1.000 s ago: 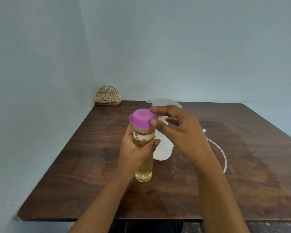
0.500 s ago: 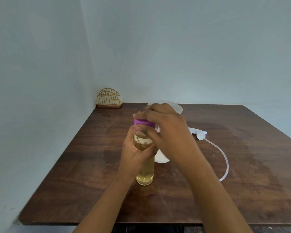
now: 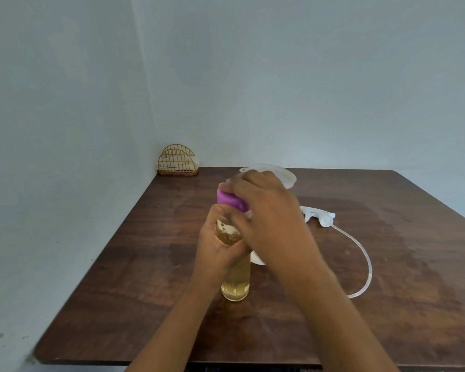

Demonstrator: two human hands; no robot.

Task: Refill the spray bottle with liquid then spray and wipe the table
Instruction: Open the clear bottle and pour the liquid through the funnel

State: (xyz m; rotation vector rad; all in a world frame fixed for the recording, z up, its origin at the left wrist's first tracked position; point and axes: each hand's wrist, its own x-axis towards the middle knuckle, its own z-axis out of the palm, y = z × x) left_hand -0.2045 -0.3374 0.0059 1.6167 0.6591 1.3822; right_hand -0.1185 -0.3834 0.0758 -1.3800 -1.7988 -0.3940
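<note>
A tall clear bottle of yellow liquid [image 3: 235, 283] stands on the dark wooden table [image 3: 134, 277]. My left hand [image 3: 219, 245] is wrapped around its upper part. My right hand [image 3: 269, 218] covers and grips its purple cap [image 3: 230, 201], which sits tilted at the bottle's mouth. Behind my hands stands a white translucent spray bottle [image 3: 279, 175], mostly hidden. Its white spray head [image 3: 320, 216] lies on the table to the right, with a clear tube [image 3: 363, 253] curving toward me.
A gold wire napkin holder [image 3: 177, 161] with white napkins stands in the far left corner against the wall. Walls close in the table on the left and back. A wet patch darkens the table's right half [image 3: 387, 237].
My right hand came down from beside the purple cap to close over it. The cap now sits tilted. The left hand kept its hold on the bottle.
</note>
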